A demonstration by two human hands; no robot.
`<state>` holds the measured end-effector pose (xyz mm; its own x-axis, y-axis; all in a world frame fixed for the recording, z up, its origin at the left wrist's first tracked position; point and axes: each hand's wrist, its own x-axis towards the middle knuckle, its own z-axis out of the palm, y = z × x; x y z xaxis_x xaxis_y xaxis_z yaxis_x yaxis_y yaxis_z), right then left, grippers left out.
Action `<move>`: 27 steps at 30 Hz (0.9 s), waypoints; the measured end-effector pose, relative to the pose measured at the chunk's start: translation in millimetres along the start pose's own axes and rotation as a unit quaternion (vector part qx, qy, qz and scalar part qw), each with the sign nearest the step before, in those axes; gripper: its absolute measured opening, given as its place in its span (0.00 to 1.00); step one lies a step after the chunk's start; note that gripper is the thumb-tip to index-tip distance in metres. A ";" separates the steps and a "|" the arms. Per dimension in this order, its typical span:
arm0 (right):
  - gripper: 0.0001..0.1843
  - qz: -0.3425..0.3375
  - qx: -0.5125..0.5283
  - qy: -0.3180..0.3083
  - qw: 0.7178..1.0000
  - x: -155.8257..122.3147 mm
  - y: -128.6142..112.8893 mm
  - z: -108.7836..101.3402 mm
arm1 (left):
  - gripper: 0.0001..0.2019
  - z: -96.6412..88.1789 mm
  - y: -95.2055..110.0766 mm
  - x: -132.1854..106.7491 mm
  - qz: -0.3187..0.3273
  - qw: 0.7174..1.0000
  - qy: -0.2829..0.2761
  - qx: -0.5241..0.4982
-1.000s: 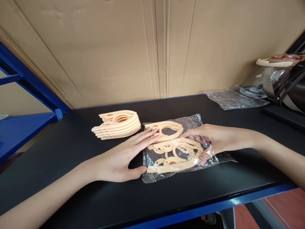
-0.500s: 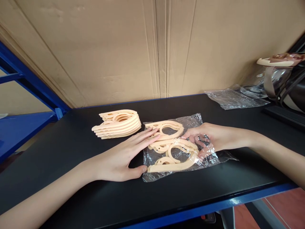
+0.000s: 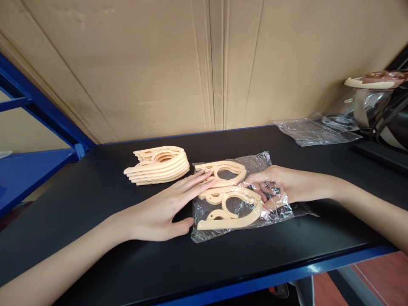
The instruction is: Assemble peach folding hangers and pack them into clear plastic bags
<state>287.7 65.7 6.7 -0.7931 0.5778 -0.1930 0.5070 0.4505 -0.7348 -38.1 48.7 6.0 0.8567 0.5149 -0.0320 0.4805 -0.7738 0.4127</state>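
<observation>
Peach-coloured plastic fills the middle of the view. The left hand [image 3: 159, 214] lies flat and palm down, its fingers [image 3: 195, 183] stretched out straight and close together, holding nothing. Their tips rest on the left edge of a clear plastic bag [image 3: 255, 163] and the thumb touches the bag's near left corner. The right hand [image 3: 287, 183] reaches into the bag from its right side. Its fingers [image 3: 267, 190] show bent under the wrinkled film, closed on the right ends of the peach plastic pieces [image 3: 228, 193] inside. These pieces are flat and curved, with round holes, and they lie loosely overlapped in the bag. The bag lies flat on the black worktop [image 3: 95, 199], near its front edge and between the two hands. Just left of the bag and behind the left fingertips sits a neat stack of the same peach pieces [image 3: 159, 166], apart from both hands. Further back on the right lies an empty crumpled clear bag [image 3: 314, 131], beside dark equipment [image 3: 387, 114]. A cardboard wall [image 3: 159, 63] stands behind the worktop, and a blue metal frame [image 3: 35, 106] runs along the left.
</observation>
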 end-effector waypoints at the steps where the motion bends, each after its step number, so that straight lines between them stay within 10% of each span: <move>1: 0.29 0.001 0.000 0.000 1.000 -0.1 0.0 -0.1 | 0.40 -0.3 -0.7 0.0 0.002 1.000 -0.003 0.000; 12: 0.31 0.015 0.003 -0.003 1.000 -3.0 -7.1 0.5 | 0.33 0.0 0.0 -0.4 -0.002 1.000 -0.004 0.016; 27: 0.29 0.065 -0.019 0.016 0.998 -12.5 -10.0 -9.4 | 0.22 -34.1 -3.6 -3.5 -0.048 0.925 0.250 0.281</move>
<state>295.8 60.5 22.5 -0.7085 0.6544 -0.2642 0.6184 0.3953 -0.6792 -49.3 62.3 35.7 0.6788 0.5892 0.4383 0.6922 -0.7126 -0.1141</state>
